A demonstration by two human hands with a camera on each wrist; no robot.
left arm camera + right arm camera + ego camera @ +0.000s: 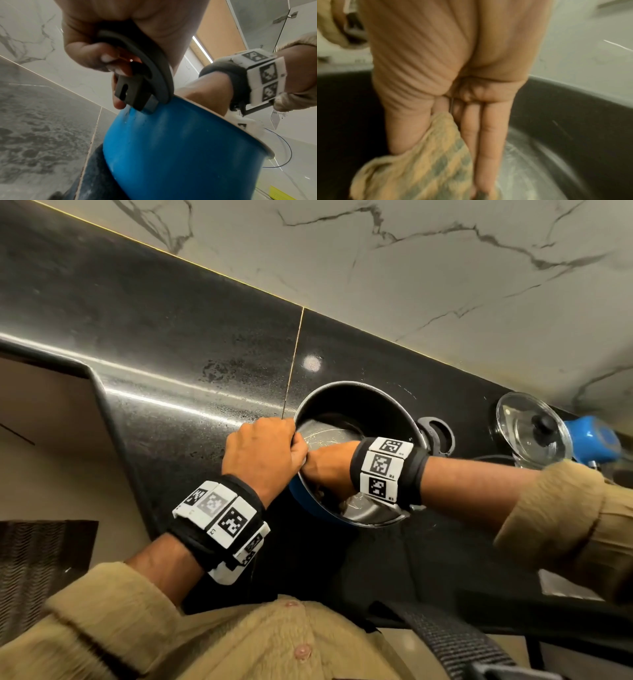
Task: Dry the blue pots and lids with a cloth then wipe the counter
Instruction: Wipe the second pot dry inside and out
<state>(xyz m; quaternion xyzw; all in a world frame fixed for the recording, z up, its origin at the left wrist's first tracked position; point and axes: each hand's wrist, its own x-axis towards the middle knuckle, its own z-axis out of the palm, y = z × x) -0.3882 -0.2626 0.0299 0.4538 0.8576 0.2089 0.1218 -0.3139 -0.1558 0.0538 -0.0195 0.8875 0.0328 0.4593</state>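
Observation:
A blue pot [356, 412] with a dark inside stands tilted on the black counter [171, 344]. My left hand [270, 450] grips its near black handle [142, 75], fingers curled round the loop, above the blue wall [180, 148]. My right hand [325, 467] reaches down inside the pot. There it pinches a yellow and grey checked cloth [423, 155] between thumb and straight fingers [486, 142], pressing it to the scratched metal bottom [530, 162]. A glass lid [532, 429] with a black knob leans at the right, with a second blue pot [596, 440] behind it.
The counter runs diagonally under a marble wall [445, 285] and shows wet smears [219, 371] left of the pot. Its front edge [113, 412] steps inward at the left, with floor below. The pot's far handle [436, 433] points toward the lid.

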